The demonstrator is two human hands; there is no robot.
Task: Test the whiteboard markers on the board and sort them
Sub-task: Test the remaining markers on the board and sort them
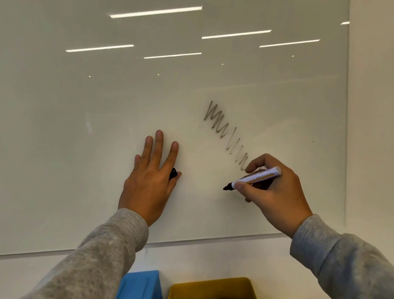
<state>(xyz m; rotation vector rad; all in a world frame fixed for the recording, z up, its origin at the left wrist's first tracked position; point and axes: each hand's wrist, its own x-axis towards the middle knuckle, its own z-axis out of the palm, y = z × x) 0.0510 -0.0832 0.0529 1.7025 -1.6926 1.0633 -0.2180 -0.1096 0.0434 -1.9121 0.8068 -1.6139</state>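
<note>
Directly ahead of you, the glass whiteboard (72, 111) fills most of the frame. Its glossy surface reflects rows of long ceiling light strips (156, 11) across the upper half. The board's right edge runs down the right side of the frame, with plain white wall (380, 89) beyond it. The bottom edge crosses the lower third of the frame, above another band of white wall.

Your right hand (273, 188), right of centre, grips a whiteboard marker (256, 176) between thumb and curled fingers. The marker has a white barrel with a gold band, its cap is off, and its black tip points left toward the board surface. Whether the tip touches the glass cannot be told.

A faint grey zigzag scribble (225, 133) runs diagonally from the centre of the frame down to your right hand. The line is pale and thin along its whole length.

Your left hand (151, 176), left of centre, lies flat against the board with the fingers straight and spread. A black marker cap (173, 173) is tucked between the thumb and the palm side of this hand, and only its end shows.

Both arms wear grey knit sleeves (94, 261).

At the bottom centre of the frame, below the board, two bins stand side by side: a blue bin (140, 293) on the left and a yellow bin (213, 293) on the right. Their contents are mostly cut off by the frame edge.
</note>
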